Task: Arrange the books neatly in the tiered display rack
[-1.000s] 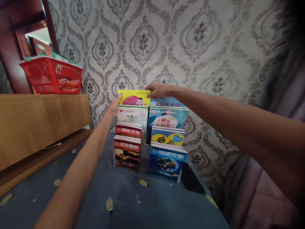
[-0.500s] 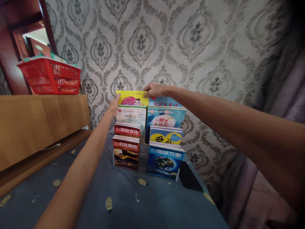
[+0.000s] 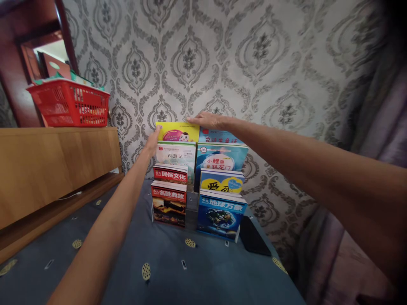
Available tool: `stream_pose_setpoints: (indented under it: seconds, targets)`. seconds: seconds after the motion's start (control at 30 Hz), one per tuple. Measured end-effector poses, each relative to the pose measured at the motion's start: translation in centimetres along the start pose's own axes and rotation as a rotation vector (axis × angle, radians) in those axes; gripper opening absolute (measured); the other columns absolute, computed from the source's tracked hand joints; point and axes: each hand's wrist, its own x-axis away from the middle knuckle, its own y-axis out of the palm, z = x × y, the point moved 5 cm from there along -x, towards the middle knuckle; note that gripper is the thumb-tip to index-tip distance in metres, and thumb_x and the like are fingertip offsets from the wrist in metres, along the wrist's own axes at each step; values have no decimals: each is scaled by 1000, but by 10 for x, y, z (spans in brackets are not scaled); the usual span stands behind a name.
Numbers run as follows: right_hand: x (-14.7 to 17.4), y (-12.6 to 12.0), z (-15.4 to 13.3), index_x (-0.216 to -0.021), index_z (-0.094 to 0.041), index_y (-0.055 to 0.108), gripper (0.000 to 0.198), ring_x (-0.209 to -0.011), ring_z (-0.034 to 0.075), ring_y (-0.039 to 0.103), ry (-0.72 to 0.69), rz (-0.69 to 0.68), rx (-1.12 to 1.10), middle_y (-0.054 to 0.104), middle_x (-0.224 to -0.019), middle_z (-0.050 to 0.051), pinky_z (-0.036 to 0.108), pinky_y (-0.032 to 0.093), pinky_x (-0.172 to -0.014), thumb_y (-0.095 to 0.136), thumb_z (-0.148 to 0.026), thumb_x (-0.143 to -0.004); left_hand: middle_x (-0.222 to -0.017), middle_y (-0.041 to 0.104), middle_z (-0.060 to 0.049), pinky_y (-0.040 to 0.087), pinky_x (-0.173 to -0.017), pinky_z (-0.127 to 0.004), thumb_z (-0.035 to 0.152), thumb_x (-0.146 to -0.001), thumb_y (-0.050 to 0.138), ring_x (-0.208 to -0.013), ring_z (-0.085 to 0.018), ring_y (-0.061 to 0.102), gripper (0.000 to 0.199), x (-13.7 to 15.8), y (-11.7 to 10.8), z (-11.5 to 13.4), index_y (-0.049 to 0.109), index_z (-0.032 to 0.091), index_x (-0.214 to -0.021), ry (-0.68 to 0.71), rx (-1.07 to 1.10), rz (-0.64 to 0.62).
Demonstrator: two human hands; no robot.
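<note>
A yellow book (image 3: 173, 132) stands in the back row on the left of a stepped book rack (image 3: 191, 201). My left hand (image 3: 154, 136) grips its left edge, thumb in front and the other fingers hidden behind. Across its top right corner lies my right hand (image 3: 206, 120), fingers stretched out along the top edge. Beside it is a light blue book (image 3: 219, 135), just below my right wrist. Lower rows hold a pale green-and-white book (image 3: 174, 154), a blue carp-story book (image 3: 221, 159), red-titled books (image 3: 168, 205) and blue earth-cover books (image 3: 221, 214).
A black phone-like slab (image 3: 254, 235) lies right of the rack on the dark blue patterned cloth (image 3: 165, 271). At left, a red basket (image 3: 76, 103) sits on a wooden cabinet (image 3: 60, 165). Patterned wallpaper (image 3: 190, 55) rises behind, and a curtain (image 3: 337, 254) hangs at right.
My right hand's fingers have shifted slightly left and up, off the yellow book's front to its top edge. My left hand keeps its place on the book's left edge.
</note>
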Motion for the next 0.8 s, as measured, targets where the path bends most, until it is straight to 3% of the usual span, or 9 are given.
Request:
stream_pose_setpoints:
  seconds: [0.23, 0.43, 0.53, 0.67, 0.8]
  targets:
    - [1, -2, 0, -61, -22, 52, 62, -72, 23, 55, 39, 60, 22, 52, -66, 4, 45, 49, -82, 37, -70, -98, -109, 78, -13, 60, -99, -43, 59, -102, 44, -107, -29, 75, 52, 5, 8, 7, 70, 15, -113, -14, 77, -8]
    - [-4, -4, 4, -68, -20, 62, 65, -78, 28, 62, 41, 97, 61, 63, -72, 9, 49, 51, -86, 33, -70, -99, -105, 79, -12, 62, -94, -43, 66, -98, 45, -103, -30, 76, 58, 7, 4, 9, 69, 17, -117, -31, 42, 24]
    - [-5, -6, 5, -79, -18, 69, 63, -90, 31, 66, -2, 138, 37, 72, -85, 12, 47, 50, -91, 36, -67, -99, -103, 79, -11, 63, -89, -43, 71, -96, 43, -99, -30, 76, 62, 9, 0, 9, 69, 18, -117, -36, -4, 64]
    - [6, -15, 3, -96, -16, 71, 63, -102, 30, 67, -59, 319, -17, 76, -99, 14, 41, 49, -93, 34, -66, -101, -99, 78, -10, 63, -80, -36, 73, -97, 37, -96, -25, 76, 62, 16, -11, 11, 66, 19, -113, -42, -75, 148]
    - [48, -15, 1, -102, -18, 69, 59, -106, 31, 65, -77, 561, 28, 75, -100, 14, 41, 48, -95, 29, -63, -103, -92, 75, -8, 56, -66, -23, 72, -98, 36, -90, -20, 74, 59, 30, -29, 13, 62, 19, -106, -41, -184, 279]
